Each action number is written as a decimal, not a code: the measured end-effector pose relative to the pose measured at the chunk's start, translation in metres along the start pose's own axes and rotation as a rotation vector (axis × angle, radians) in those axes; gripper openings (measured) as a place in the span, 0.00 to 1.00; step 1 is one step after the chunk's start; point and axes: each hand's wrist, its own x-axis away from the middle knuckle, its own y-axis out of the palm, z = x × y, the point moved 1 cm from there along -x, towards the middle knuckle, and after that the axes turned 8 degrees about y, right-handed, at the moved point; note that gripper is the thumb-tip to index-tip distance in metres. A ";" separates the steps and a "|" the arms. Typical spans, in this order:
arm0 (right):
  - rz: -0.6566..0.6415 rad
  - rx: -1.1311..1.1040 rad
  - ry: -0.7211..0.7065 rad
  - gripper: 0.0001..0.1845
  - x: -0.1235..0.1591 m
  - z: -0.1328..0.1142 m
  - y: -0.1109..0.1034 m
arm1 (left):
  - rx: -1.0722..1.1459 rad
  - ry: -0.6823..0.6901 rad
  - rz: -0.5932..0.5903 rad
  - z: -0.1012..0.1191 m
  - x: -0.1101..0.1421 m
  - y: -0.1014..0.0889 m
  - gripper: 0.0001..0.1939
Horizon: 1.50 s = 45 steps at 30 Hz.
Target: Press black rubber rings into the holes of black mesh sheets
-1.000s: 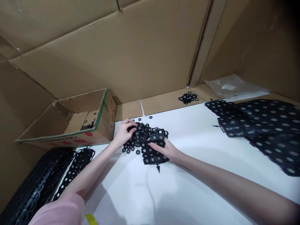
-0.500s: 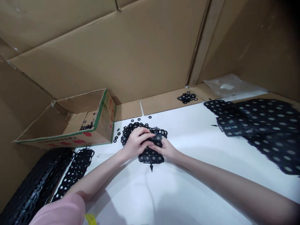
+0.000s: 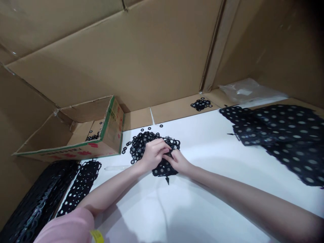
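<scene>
A small black rubber sheet [image 3: 163,168] punched with round holes lies on the white table [image 3: 202,189], beside a pile of loose black rings [image 3: 139,145]. My left hand [image 3: 152,154] rests on the sheet with its fingers curled and pinching at its upper edge. My right hand [image 3: 178,161] meets it from the right, fingers closed on the same sheet. The fingertips of both hands touch above the sheet.
An open cardboard box [image 3: 76,135] with a few rings inside lies at the left. Punched-out black strips [image 3: 81,184] are heaped at the lower left. A stack of black sheets [image 3: 283,135] lies at the right, a small ring pile [image 3: 201,104] and a plastic bag [image 3: 248,91] behind. Cardboard walls surround the table.
My left hand has moved from the ring pile rightward onto the sheet and joined my right hand. The sheet has shifted slightly left and the loose rings lie uncovered.
</scene>
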 end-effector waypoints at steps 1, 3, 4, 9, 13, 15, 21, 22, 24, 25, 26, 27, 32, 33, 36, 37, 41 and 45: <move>0.000 0.005 -0.004 0.35 0.000 -0.001 0.000 | 0.014 -0.025 0.005 0.001 -0.001 0.001 0.11; -0.013 0.013 -0.012 0.35 0.001 -0.002 0.000 | 0.045 -0.074 0.017 0.002 -0.003 0.001 0.11; -0.024 0.016 -0.016 0.35 0.001 -0.003 -0.001 | 0.065 -0.100 0.026 0.001 -0.004 0.001 0.11; -0.084 -0.005 -0.049 0.30 0.000 -0.010 -0.004 | 0.169 -0.256 0.153 -0.015 -0.012 -0.005 0.09; -0.089 -0.039 -0.037 0.27 -0.002 -0.011 -0.005 | 0.232 -0.341 0.272 -0.027 -0.013 -0.006 0.08; -0.090 -0.058 -0.018 0.26 -0.002 -0.010 -0.005 | 0.247 -0.359 0.311 -0.031 -0.013 -0.004 0.08; -0.132 -0.162 0.019 0.19 0.001 -0.011 -0.006 | 0.164 -0.380 0.477 -0.050 -0.014 -0.021 0.13; -0.140 -0.181 0.033 0.20 0.001 -0.012 -0.006 | 0.137 -0.375 0.485 -0.052 -0.014 -0.026 0.13; -0.155 -0.226 0.063 0.21 0.002 -0.015 -0.008 | 0.079 -0.351 0.456 -0.055 -0.011 -0.037 0.11; -0.161 -0.250 0.078 0.22 0.003 -0.017 -0.010 | 0.048 -0.334 0.423 -0.055 -0.009 -0.041 0.10; -0.165 -0.276 0.093 0.23 0.003 -0.018 -0.011 | 0.017 -0.314 0.380 -0.055 -0.006 -0.044 0.09; -0.164 -0.302 0.109 0.23 0.003 -0.019 -0.012 | -0.013 -0.291 0.330 -0.054 -0.003 -0.047 0.08; -0.116 -0.426 0.182 0.24 0.002 -0.018 -0.012 | -0.141 -0.175 0.166 -0.041 0.013 -0.057 0.07; -0.106 -0.444 0.188 0.24 0.002 -0.016 -0.012 | -0.155 -0.149 0.156 -0.036 0.016 -0.058 0.09; -0.085 -0.473 0.187 0.23 0.000 -0.013 -0.011 | -0.147 -0.051 0.087 -0.021 0.021 -0.054 0.12; -0.080 -0.476 0.182 0.23 -0.001 -0.012 -0.011 | -0.136 -0.018 0.050 -0.017 0.023 -0.051 0.13; -0.074 -0.456 0.139 0.21 -0.001 -0.015 -0.014 | -0.119 0.027 -0.011 -0.013 0.028 -0.032 0.18; -0.082 -0.396 0.088 0.19 -0.001 -0.020 -0.016 | -0.116 0.004 0.036 -0.018 0.029 -0.022 0.11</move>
